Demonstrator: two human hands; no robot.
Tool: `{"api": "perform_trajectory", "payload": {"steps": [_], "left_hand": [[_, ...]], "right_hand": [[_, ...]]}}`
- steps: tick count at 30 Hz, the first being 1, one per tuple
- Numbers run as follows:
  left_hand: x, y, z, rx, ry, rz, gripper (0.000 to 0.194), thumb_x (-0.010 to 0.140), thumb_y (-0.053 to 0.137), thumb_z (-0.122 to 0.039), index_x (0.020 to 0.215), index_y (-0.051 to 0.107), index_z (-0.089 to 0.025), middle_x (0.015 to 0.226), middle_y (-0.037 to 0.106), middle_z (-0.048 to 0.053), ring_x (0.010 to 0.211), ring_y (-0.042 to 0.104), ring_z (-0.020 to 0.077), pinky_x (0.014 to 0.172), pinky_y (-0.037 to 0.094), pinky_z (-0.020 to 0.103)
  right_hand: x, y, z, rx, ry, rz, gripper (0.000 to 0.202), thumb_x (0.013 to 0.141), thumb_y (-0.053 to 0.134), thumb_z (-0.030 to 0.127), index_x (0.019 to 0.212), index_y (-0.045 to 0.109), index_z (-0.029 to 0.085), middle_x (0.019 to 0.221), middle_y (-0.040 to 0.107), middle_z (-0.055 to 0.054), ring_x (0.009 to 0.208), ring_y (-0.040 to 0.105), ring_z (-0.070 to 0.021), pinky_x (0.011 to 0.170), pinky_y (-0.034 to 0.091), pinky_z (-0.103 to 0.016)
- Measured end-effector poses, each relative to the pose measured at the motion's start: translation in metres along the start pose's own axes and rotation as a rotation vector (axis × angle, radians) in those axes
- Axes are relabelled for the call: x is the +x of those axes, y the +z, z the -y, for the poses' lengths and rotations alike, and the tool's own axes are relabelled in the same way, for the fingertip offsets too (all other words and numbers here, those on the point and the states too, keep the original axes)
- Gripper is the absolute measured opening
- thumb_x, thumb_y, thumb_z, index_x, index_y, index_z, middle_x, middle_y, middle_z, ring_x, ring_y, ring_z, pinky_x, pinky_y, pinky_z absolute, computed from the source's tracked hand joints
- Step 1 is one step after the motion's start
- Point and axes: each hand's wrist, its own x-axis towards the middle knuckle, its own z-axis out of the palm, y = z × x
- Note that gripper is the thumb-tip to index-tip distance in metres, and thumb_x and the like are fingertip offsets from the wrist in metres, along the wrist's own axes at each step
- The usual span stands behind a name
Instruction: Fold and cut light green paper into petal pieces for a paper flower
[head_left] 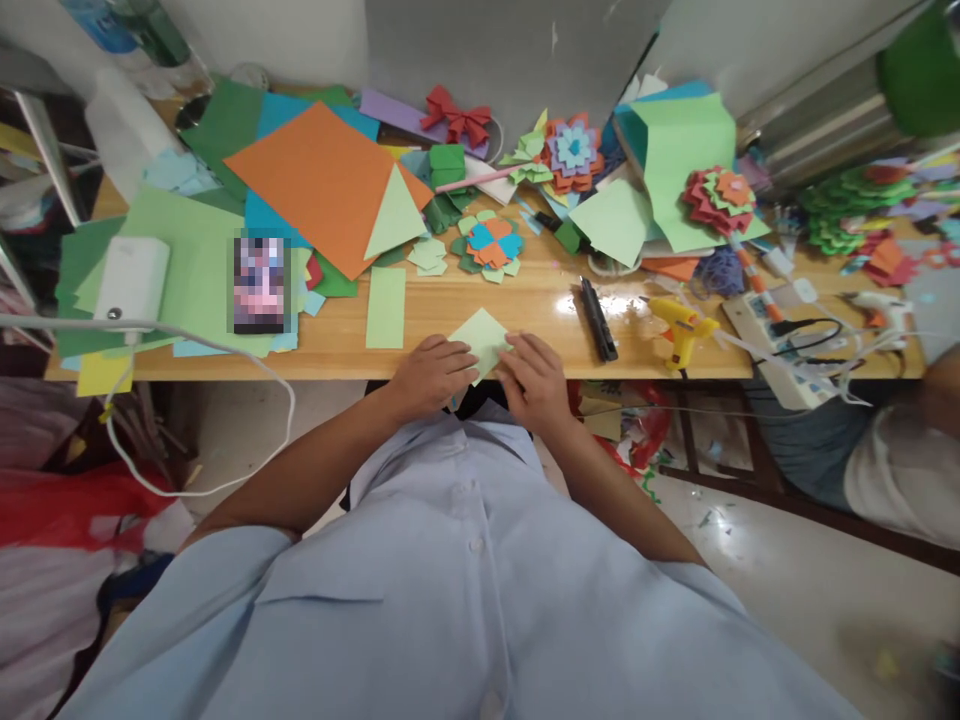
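A small pale green paper square point(482, 333) lies at the table's front edge, turned so that one corner points away from me. My left hand point(433, 376) has its fingers curled on the left side of this paper. On the opposite side, my right hand point(534, 378) grips it with bent fingers. The thumbs and the paper's near corner are partly hidden. A light green paper strip point(386, 308) rests flat to the left of my hands. To the right lies a black stapler point(597, 318), apart from my right hand.
A yellow glue gun point(681, 328) and a power strip point(780, 352) with tangled cables are on the right. Orange paper point(319, 185), a paper flower point(493, 243) and other cut sheets cover the back. At left are a phone point(259, 285) and a white power bank point(133, 283). Another person sits far right.
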Motion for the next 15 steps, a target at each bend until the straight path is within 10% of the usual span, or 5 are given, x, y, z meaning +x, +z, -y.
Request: {"api": "perform_trajectory", "payload": {"steps": [5,15], "left_hand": [[-0.003,0.000,0.001,0.038,-0.014,-0.027,0.025,0.107,0.053,-0.023,0.117,0.076,-0.024,0.134,0.076,0.006,0.135,0.063,0.0258,0.113,0.044,0.050],[-0.010,-0.003,0.006,-0.014,-0.089,-0.072,0.020,0.102,0.061,-0.028,0.109,0.079,-0.028,0.133,0.076,0.008,0.132,0.066,0.0287,0.108,0.051,0.053]], "right_hand": [[-0.010,-0.001,0.004,-0.151,-0.004,0.274,0.045,0.105,0.059,0.036,0.149,0.062,0.025,0.159,0.058,-0.010,0.155,0.045,-0.0288,0.130,0.033,-0.053],[-0.016,-0.002,0.012,-0.214,-0.001,0.280,0.042,0.107,0.053,0.035,0.146,0.065,0.025,0.157,0.060,-0.007,0.148,0.052,-0.0277,0.129,0.034,-0.050]]}}
